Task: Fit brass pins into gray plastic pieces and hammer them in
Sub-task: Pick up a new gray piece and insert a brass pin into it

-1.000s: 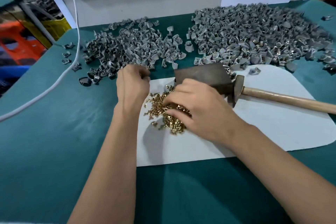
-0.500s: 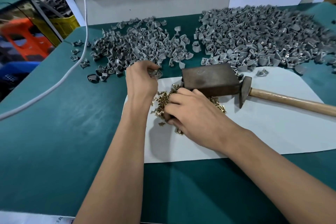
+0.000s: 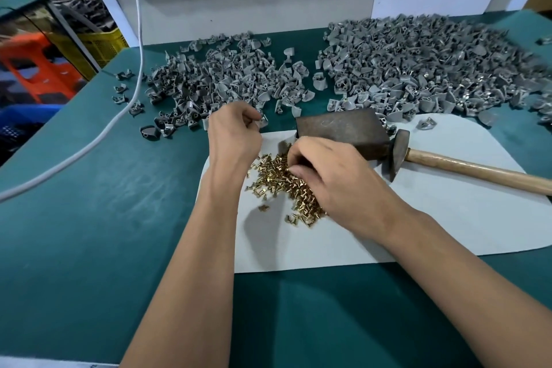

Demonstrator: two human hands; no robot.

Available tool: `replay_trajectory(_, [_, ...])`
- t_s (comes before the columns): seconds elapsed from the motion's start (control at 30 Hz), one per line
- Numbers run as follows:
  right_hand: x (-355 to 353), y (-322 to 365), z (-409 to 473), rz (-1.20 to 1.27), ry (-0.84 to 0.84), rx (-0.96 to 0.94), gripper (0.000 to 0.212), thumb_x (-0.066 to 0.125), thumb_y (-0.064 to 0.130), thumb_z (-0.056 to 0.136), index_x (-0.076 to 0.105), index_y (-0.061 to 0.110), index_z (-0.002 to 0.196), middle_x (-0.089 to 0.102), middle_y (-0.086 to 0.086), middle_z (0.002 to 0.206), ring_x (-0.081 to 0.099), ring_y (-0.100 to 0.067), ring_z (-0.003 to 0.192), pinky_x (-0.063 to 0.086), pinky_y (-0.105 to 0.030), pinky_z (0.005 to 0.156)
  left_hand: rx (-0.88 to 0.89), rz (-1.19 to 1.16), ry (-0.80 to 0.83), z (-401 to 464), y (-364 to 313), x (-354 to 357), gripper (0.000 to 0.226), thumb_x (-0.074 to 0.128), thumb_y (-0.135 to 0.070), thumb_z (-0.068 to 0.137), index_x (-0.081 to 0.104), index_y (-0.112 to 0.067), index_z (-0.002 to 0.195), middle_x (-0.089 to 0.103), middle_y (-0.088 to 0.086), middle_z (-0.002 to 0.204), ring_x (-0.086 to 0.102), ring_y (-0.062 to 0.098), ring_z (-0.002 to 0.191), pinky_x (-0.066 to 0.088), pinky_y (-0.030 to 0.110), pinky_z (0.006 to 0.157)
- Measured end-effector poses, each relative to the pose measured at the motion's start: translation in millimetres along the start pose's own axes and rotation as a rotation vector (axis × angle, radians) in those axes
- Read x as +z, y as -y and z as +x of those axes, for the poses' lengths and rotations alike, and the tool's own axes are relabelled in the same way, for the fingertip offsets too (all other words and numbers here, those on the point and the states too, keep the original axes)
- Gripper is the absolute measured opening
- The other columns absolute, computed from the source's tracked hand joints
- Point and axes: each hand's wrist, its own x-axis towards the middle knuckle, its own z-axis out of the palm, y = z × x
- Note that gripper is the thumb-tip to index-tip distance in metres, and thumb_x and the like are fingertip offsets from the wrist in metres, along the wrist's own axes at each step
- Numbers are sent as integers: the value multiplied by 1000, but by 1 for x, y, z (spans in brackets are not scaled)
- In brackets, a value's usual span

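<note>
Head view: a person's two bare forearms reach over a teal tabletop (image 3: 89, 218) with a matte, faintly scuffed, felt-like surface.
Left hand (image 3: 231, 136): fingers curled inward at the near edge of the left gray heap, pinching a gray plastic piece (image 3: 263, 122) that shows only as a sliver past the fingertips.
Right hand (image 3: 337, 179): lies on the brass heap, back of the hand up, fingers bent down among the pins; whether a pin is pinched between them cannot be told.
Brass pins (image 3: 280, 185): a loose heap of small, shiny, gold-coloured studs, short and cylindrical, lying on the mat between the two hands and partly under the right one.
Gray plastic pieces, left heap (image 3: 227, 89): matte, curved, shell-like wedges with small sockets, spread thin on the tabletop beyond the left hand.
Gray plastic pieces, right heap (image 3: 424, 66): a larger, denser mound of the same shapes, some with glints of metal, at the far right.
Mat (image 3: 448, 218): a pale, smooth sheet with rounded corners, lying flat on the tabletop.
Metal block (image 3: 343, 131): dark, dull, rectangular, worn on top, on the far edge of the mat just beyond the right hand.
Hammer (image 3: 448, 166): dark steel head just beside the block, smooth light wooden handle running right.
Cable (image 3: 131, 98): white, round, trailing across the left of the tabletop.
</note>
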Motion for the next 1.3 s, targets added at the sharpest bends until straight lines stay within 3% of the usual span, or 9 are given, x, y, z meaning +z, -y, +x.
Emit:
replay_trajectory(0.1, [-6,-7,2,69,-113,-3,8,68,18,97,67,11,97,64,6,93,59,-9,87,50,-29,81,-4,-167,-36,-1,-7,2,20,73,-2,87,74,-22,85,68,-17,75,62,-13,65,46,4,61])
replay_trajectory(0.2, [-11,-13,2,49,-201,-6,11,72,19,95,77,11,98,67,4,92,62,-9,86,52,-30,81,2,-389,-2,-4,-18,5,19,81,-4,82,76,-22,84,76,-8,82,70,1,74,57,18,75])
replay_trajectory(0.4, [-22,-19,2,96,-462,55,14,81,26,87,81,13,92,74,3,87,67,-8,83,54,-28,77,27,-786,156,-13,-33,8,26,77,9,82,70,-4,103,77,14,97,74,18,92,59,31,89])
replay_trajectory(0.6, [-26,-28,3,244,-508,193,17,70,6,92,79,10,107,76,2,100,72,-12,98,58,-37,89,-68,-1073,300,-20,-42,12,14,62,7,95,72,1,104,73,16,93,72,24,88,61,35,88])
replay_trajectory(0.77, [-27,-32,4,370,-572,249,17,78,3,85,80,11,100,78,5,91,75,-12,86,60,-29,83,-38,-1082,406,-27,-52,16,17,70,1,91,73,0,108,76,21,97,74,26,88,62,31,76])
replay_trajectory(0.97, [-27,-35,5,377,-630,274,11,81,10,85,80,15,94,78,6,87,75,-13,82,59,-29,80,-39,-1099,469,-32,-56,17,15,69,2,91,73,6,105,73,27,104,73,29,93,61,29,79])
replay_trajectory(1.1, [-27,-33,6,386,-661,317,13,75,12,89,78,23,96,77,10,89,73,-10,87,59,-31,84,-66,-1154,489,-33,-58,18,17,65,8,91,72,5,107,74,21,99,73,29,94,61,29,82])
replay_trajectory(1.3, [-27,-31,7,347,-659,360,10,73,13,92,76,21,98,75,8,91,71,-9,89,59,-34,85,-12,-1157,557,-37,-59,21,28,69,13,85,72,-1,109,74,4,88,73,19,89,60,32,87])
